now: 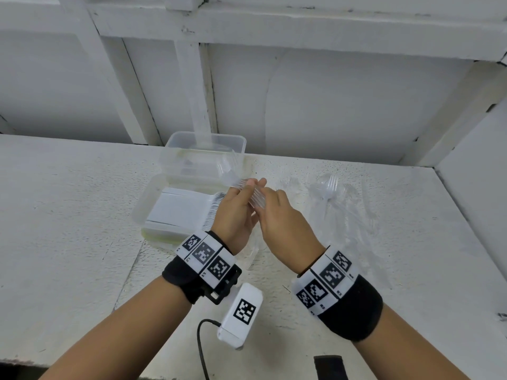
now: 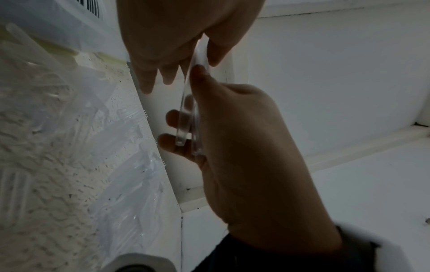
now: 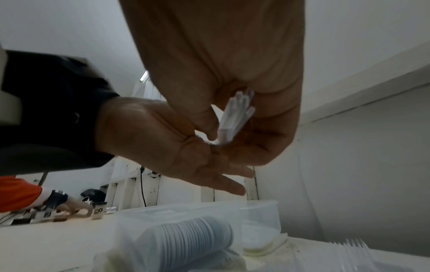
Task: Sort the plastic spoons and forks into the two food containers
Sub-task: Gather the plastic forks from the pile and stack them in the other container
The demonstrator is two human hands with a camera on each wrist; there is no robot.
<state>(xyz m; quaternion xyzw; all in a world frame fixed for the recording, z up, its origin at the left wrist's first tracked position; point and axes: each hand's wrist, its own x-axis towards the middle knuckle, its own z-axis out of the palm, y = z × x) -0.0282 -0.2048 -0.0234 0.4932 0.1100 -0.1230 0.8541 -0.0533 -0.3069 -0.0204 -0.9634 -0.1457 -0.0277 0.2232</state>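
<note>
While both hands meet above the counter (image 1: 82, 201), the right hand (image 1: 285, 223) grasps a bundle of clear cutlery (image 1: 253, 197); the left hand (image 1: 237, 215) pinches it too. Whether forks or spoons is unclear. Loose forks (image 1: 330, 187) blur into the counter, right of the containers (image 1: 203, 157).

Two bare forearms enter from the bottom of the head view. Each wrist wears a wide black fabric band (image 1: 354, 311) wrapped with a white strip of square black-and-white coded markers (image 1: 204, 252). Under the left wrist, at lower centre, hangs a white box (image 1: 241, 315) bearing one such marker, with a black cable (image 1: 201, 349) trailing from it.
</note>
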